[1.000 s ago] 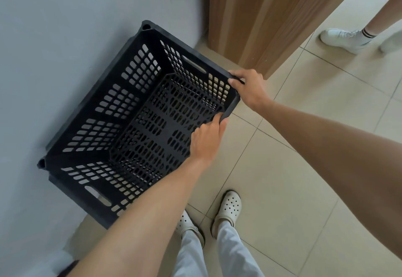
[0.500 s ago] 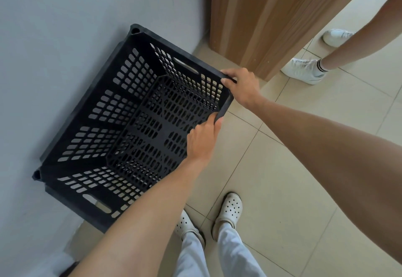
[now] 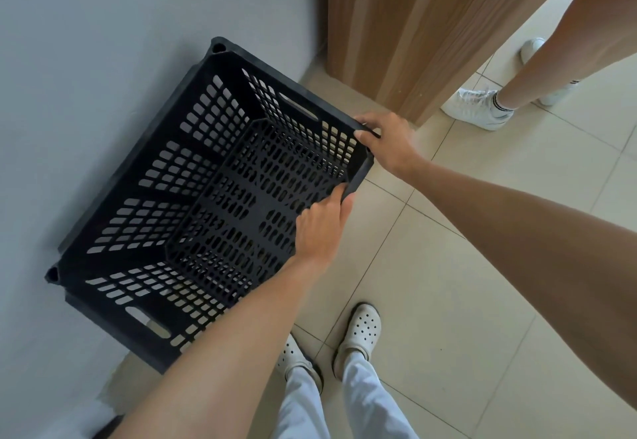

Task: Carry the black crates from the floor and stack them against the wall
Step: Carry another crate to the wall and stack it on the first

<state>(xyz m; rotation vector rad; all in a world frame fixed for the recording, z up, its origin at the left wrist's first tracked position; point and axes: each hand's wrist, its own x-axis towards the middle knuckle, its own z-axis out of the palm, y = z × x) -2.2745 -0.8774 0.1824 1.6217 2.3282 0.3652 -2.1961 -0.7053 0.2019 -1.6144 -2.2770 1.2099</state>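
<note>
Head view: a black crate [image 3: 193, 204] fills the left centre of the frame, its open top facing the camera and its far long side against the grey wall [image 3: 103, 59] at the upper left. Beneath its lower-left edge a second black rim shows, so it probably sits on another crate; how many lie below cannot be told.

The right hand [image 3: 386, 143], just right of centre, grips the crate's corner nearest the wooden panel [image 3: 413, 25], its fingers [image 3: 362, 135] wrapped over the rim and closed on it. The left hand [image 3: 320, 228], lower and nearer the middle, holds the near long side, fingers curled over that rim into the crate with the thumb outside. Both hands on the one near side suits pushing or nudging the crate square to the wall, which looks like the step in hand.

The wearer's feet in white clogs [image 3: 358, 331] stand at the lower centre on the tiled floor [image 3: 465, 300]. Another person's leg and white shoe [image 3: 477, 109] are at the upper right, apart from the crate.
</note>
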